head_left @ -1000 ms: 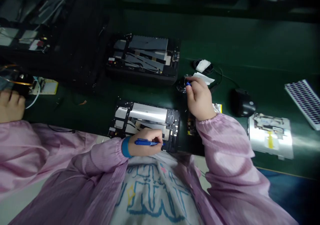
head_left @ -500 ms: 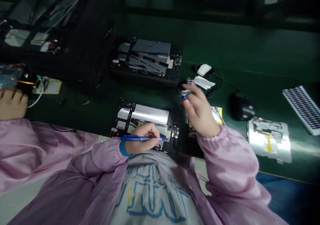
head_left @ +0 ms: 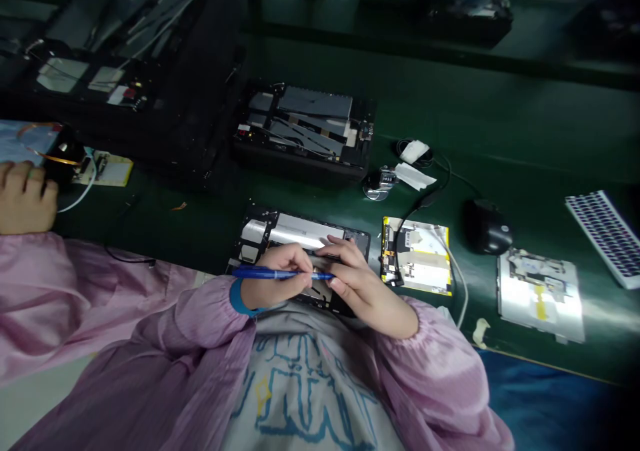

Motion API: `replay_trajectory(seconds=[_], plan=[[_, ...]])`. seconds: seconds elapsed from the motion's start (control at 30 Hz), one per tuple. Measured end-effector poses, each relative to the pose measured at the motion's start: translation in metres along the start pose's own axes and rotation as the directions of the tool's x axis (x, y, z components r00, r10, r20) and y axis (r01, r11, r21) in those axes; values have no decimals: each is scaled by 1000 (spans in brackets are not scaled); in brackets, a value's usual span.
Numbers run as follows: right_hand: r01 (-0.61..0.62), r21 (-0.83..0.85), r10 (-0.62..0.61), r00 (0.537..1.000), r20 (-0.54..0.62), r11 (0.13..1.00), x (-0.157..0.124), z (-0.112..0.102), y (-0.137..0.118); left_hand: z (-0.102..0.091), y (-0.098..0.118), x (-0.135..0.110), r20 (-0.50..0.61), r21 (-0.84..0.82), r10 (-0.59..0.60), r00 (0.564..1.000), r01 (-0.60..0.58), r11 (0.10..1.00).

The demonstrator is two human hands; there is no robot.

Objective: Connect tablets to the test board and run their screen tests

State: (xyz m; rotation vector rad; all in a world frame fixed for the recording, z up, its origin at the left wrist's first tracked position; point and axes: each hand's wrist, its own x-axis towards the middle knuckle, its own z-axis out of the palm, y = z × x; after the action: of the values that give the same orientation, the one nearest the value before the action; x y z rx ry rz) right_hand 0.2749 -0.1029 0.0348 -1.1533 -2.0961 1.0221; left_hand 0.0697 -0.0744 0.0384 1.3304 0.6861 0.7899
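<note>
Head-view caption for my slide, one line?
Left hand holds a slim blue pen over an opened black tablet frame; right hand rests alongside.

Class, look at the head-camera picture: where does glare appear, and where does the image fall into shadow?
Head view: glare washes over the silvery panel and the foil on the tablet frame; shadow deepens across the far bench and the blue mat's corner.

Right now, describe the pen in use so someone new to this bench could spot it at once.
On the dark green bench, find the open tablet frame at the near edge. The blue pen lies across it, held in the left hand, just beyond the blue wristband. Its tip reaches the right hand, which sets it apart from the flat parts nearby.
</note>
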Motion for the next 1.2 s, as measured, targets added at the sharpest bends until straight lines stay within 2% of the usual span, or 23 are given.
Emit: replay_trajectory(seconds=[0.13, 0.2, 0.23, 0.27, 0.3, 0.33, 0.37, 0.4, 0.43, 0.5, 0.6, 0.67, 0.7, 0.73, 0.8, 0.83, 0.87, 0.97, 1.03, 1.1, 1.2], plan=[[25, -19, -24, 999, 45, 1000, 0, 6, -10, -2, 9, 1, 103, 173, 28, 994, -45, 984], [-32, -100, 33, 999, 5, 994, -5, 8, -11, -11, 14, -1, 163, 231, 20, 986, -58, 971], [-92, -169, 84, 995, -56, 981, -9, 9, -10, -18, 16, -2, 153, 244, 25, 988, -63, 968], [-177, -245, 143, 979, -148, 953, -14, 11, -6, -27, 17, -5, 105, 251, 42, 994, -67, 966], [-278, -311, 200, 945, -259, 909, -20, 13, -1, -37, 16, -7, -14, 250, 74, 997, -68, 966], [-375, -355, 245, 900, -361, 856, -25, 15, 5, -48, 15, -10, -166, 249, 101, 981, -57, 967], [-450, -377, 273, 857, -436, 810, -30, 17, 12, -59, 12, -13, -337, 241, 116, 934, -34, 970], [-490, -381, 292, 833, -471, 784, -33, 20, 18, -68, 9, -16, -468, 200, 112, 877, -18, 980], [-503, -374, 306, 825, -474, 779, -35, 23, 22, -76, 5, -18, -552, 122, 87, 829, -23, 992], [-486, -324, 322, 835, -446, 811, -34, 27, 25, -84, -3, -20, -616, -22, 15, 787, -36, 999], [-375, -163, 302, 886, -351, 912, -23, 27, 15, -82, -10, -19, -621, -168, -24, 783, -103, 980], [-286, -46, 257, 913, -316, 957, -15, 22, 4, -75, -12, -17, -594, -208, -25, 804, -124, 970], [-266, -8, 246, 902, -355, 964, -12, 19, 1, -72, -12, -16, -571, -203, -27, 820, -109, 973], [-272, 6, 248, 866, -434, 962, -10, 15, -1, -69, -12, -15, -549, -183, -31, 835, -84, 980], [-349, -21, 266, 749, -607, 937, -9, 8, 2, -66, -13, -14, -535, -135, -45, 844, -33, 990], [-397, -58, 269, 713, -647, 916, -9, 6, 6, -65, -13, -13, -543, -123, -52, 838, -18, 992], [-444, -107, 272, 704, -656, 889, -9, 5, 10, -66, -13, -13, -554, -121, -63, 830, -5, 993], [-537, -264, 299, 742, -601, 801, -7, 7, 22, -70, -15, -13, -555, -138, -88, 827, 12, 990], [-580, -305, 321, 733, -600, 755, -3, 11, 26, -72, -17, -14, -544, -142, -95, 834, 21, 990], [-601, -269, 350, 711, -610, 753, 0, 13, 27, -73, -18, -15, -548, -134, -107, 830, 39, 990], [-541, -66, 412, 708, -573, 838, 1, 10, 28, -72, -18, -15, -590, -131, -108, 800, 38, 991]])
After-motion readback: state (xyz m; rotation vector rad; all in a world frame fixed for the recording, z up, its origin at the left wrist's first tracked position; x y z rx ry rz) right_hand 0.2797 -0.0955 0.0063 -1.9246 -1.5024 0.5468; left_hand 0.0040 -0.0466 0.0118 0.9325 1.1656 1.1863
